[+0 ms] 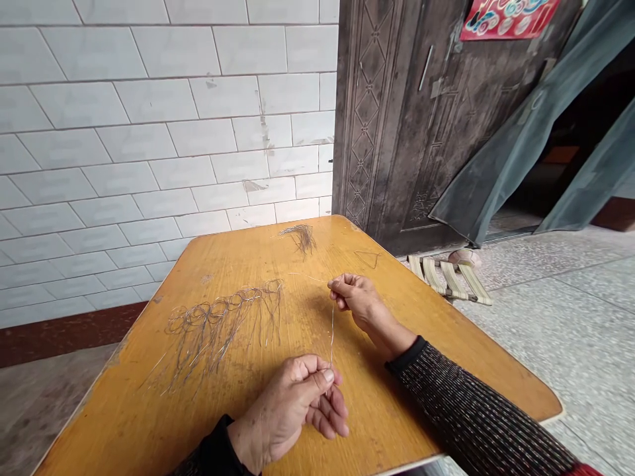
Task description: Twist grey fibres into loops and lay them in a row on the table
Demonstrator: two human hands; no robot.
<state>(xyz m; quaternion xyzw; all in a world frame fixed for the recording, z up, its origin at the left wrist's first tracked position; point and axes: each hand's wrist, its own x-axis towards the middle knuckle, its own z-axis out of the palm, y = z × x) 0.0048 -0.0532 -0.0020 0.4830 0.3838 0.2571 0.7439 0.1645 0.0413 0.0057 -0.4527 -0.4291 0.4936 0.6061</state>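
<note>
Fingers [320, 381] of the left hand [288, 406] and right hand [360, 303] pinch what looks like one wire [332, 336] above the counter [238, 258], toward its near edge; light, springy, probably easily kinked, it seems best held close to any bend.

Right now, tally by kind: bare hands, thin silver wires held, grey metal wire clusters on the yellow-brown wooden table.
Bare hands: 2 (left hand, right hand)
Thin silver wire held: 1
Grey metal wire clusters: 2 (looped row, far bundle)
Total: 5
</note>
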